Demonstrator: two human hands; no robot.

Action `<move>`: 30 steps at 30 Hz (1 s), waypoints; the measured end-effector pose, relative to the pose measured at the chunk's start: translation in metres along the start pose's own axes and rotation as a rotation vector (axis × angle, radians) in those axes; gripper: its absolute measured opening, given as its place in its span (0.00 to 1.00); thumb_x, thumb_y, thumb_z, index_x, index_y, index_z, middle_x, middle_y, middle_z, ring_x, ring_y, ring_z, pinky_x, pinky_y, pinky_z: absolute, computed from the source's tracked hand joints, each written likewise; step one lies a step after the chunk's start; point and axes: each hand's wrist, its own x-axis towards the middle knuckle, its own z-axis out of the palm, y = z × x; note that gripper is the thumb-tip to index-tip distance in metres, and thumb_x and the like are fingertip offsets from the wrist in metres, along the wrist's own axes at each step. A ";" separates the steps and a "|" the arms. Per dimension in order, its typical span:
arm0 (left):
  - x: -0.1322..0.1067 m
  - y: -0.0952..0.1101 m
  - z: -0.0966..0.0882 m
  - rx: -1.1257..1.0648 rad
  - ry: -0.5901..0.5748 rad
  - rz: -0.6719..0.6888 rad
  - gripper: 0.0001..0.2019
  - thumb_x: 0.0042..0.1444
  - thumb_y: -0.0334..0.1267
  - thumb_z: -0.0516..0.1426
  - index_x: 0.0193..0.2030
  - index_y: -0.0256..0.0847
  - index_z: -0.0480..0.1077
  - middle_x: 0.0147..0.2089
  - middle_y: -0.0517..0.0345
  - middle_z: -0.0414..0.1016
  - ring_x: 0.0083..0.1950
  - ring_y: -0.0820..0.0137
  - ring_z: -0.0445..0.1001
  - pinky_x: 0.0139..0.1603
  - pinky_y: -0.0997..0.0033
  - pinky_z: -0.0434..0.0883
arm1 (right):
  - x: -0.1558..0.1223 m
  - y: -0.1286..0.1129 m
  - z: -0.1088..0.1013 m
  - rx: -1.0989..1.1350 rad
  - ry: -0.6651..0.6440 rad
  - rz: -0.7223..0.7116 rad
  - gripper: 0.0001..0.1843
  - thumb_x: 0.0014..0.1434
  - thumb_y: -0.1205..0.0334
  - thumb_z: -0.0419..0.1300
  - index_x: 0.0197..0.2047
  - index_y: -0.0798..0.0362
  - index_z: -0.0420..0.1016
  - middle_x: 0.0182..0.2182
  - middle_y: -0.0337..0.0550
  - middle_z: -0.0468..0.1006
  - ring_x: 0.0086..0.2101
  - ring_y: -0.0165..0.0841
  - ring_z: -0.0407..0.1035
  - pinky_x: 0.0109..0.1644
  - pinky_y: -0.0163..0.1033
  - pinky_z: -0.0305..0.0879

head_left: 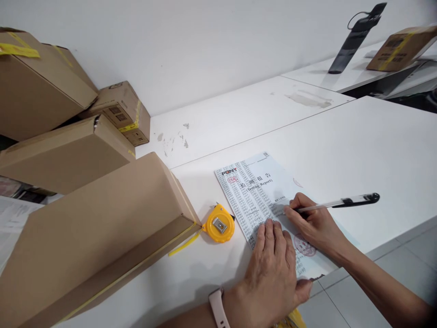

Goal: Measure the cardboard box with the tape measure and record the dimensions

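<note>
A printed report (254,171) headed "Testing Report" lies slanted on the white table, with columns of small handwritten marks over its cover and a red round stamp. My left hand (271,269) rests flat on its lower part, fingers stretched out, a pale pink band on the wrist. In my right hand (312,223) is a clear pen (336,203) with a black end, gripped near the tip. The tip is hidden by the fingers, close to the sheet. Left of the report sits a yellow tape measure (218,223) with a yellow strap.
A large cardboard box (112,228) lies at the left, with more boxes (44,82) stacked behind it. At the far right stand a dark water bottle (355,41) and a taped carton (398,50). The table's front edge runs below my right forearm.
</note>
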 end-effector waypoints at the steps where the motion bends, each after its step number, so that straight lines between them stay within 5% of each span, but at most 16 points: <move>1: 0.000 0.000 0.000 -0.001 0.003 0.000 0.37 0.66 0.60 0.48 0.65 0.24 0.66 0.67 0.33 0.71 0.70 0.50 0.66 0.72 0.54 0.56 | 0.000 0.000 0.000 0.000 -0.001 0.007 0.16 0.66 0.54 0.56 0.27 0.47 0.60 0.22 0.33 0.59 0.22 0.29 0.51 0.25 0.38 0.51; 20: 0.000 -0.001 0.001 -0.012 0.007 -0.002 0.37 0.66 0.59 0.49 0.65 0.23 0.66 0.67 0.33 0.70 0.71 0.49 0.65 0.73 0.53 0.56 | 0.001 0.003 0.001 -0.004 0.082 0.028 0.16 0.67 0.51 0.58 0.30 0.47 0.63 0.22 0.33 0.61 0.23 0.29 0.53 0.24 0.37 0.52; 25: -0.001 0.001 0.002 -0.023 -0.002 0.009 0.37 0.67 0.59 0.48 0.66 0.23 0.65 0.68 0.32 0.69 0.71 0.48 0.65 0.73 0.53 0.56 | 0.004 0.003 0.000 -0.088 0.154 -0.084 0.10 0.68 0.51 0.56 0.45 0.47 0.72 0.38 0.44 0.77 0.35 0.37 0.71 0.36 0.41 0.67; 30: -0.006 -0.003 -0.002 -0.093 -0.019 0.010 0.34 0.68 0.56 0.49 0.65 0.23 0.65 0.68 0.32 0.69 0.71 0.50 0.64 0.73 0.53 0.60 | 0.005 0.007 0.001 -0.252 0.123 -0.219 0.18 0.68 0.62 0.50 0.56 0.41 0.73 0.50 0.46 0.76 0.48 0.42 0.73 0.47 0.46 0.72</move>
